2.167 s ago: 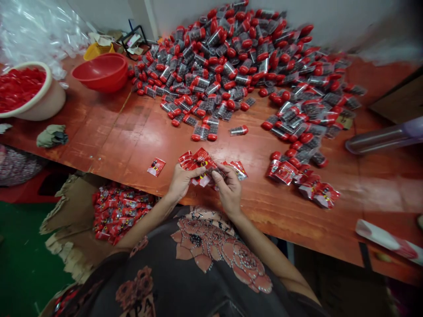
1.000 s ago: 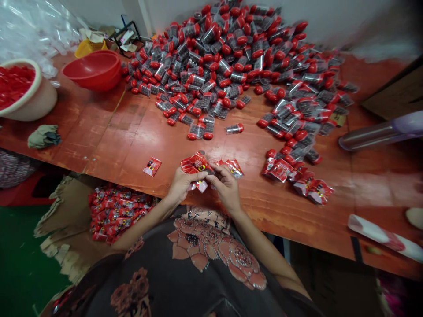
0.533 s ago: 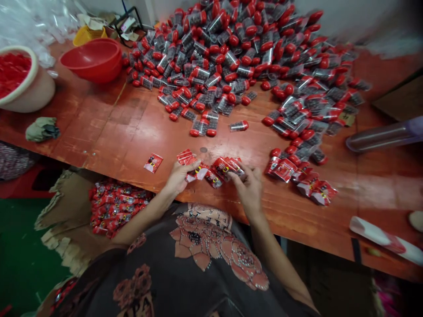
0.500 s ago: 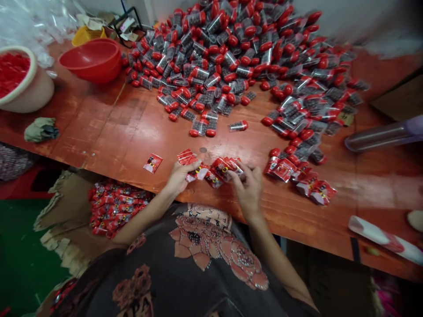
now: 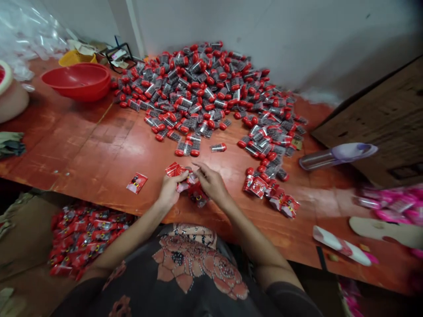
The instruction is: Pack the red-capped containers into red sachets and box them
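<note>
My left hand is closed on a small fan of red printed packets, its thumb pressed on top. My right hand is close beside it, thumb and fingers bent at the same bunch. More red packets with clear wrapping hang below and between the two hands; my fingers partly hide them. One flat red packet lies on the table to the left. Off to the right, a short row of filled red packets rests near the small red-capped tubes.
A big heap of clear tubes with red caps covers the back of the orange-red table. Around it stand a red bowl, a clear scoop and a cardboard box. Below the left edge lies a pile of red packets.
My right hand has moved left, close against my left hand, bringing its red packets over. The head view has turned to the right, showing more of the cardboard box and pink items.
</note>
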The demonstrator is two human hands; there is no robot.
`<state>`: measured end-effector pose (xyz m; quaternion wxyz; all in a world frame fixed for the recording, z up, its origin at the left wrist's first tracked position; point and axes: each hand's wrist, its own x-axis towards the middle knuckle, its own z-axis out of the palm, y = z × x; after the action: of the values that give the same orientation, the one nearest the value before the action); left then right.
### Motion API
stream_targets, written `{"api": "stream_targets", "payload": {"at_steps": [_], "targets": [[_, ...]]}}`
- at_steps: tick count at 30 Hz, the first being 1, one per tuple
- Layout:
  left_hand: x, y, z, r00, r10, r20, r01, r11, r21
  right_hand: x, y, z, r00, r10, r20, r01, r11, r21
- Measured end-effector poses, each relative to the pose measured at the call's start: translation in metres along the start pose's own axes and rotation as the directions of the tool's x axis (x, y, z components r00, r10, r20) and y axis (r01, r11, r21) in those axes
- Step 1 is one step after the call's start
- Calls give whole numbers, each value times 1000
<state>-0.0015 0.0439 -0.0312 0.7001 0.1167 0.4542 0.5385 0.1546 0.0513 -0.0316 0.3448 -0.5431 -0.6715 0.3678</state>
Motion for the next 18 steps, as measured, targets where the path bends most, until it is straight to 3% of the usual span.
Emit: {"api": "stream_targets", "payload": {"at_steps": [1, 3, 5, 7, 9, 14, 18], "targets": [[3, 1, 0, 1000, -11, -28, 11, 1000, -25, 13, 6, -9, 1000, 28, 1, -28, 999, -33], [9, 5, 1, 997, -36, -70, 31, 997, -75, 41, 22, -27, 979, 159, -127, -186, 954, -237], [11, 8, 0, 994, -62, -87, 51, 992, -117, 67, 39, -40, 933, 268, -239, -350, 823, -447], [11, 11, 0, 993, -72, -91, 59, 988, -142, 85, 52, -44, 916, 308, -258, -401, 723, -562], [11, 12, -1, 994, -68, -85, 55, 987, -149, 92, 60, -39, 920, 312, -237, -391, 685, -615], [13, 13, -8, 986, -119, -113, 97, 978, -184, 81, 67, -29, 956, 254, -145, -289, 744, -602], [12, 14, -13, 983, -173, -55, 162, 974, -157, 58, 60, -38, 950, 262, -171, -307, 886, -349]]}}
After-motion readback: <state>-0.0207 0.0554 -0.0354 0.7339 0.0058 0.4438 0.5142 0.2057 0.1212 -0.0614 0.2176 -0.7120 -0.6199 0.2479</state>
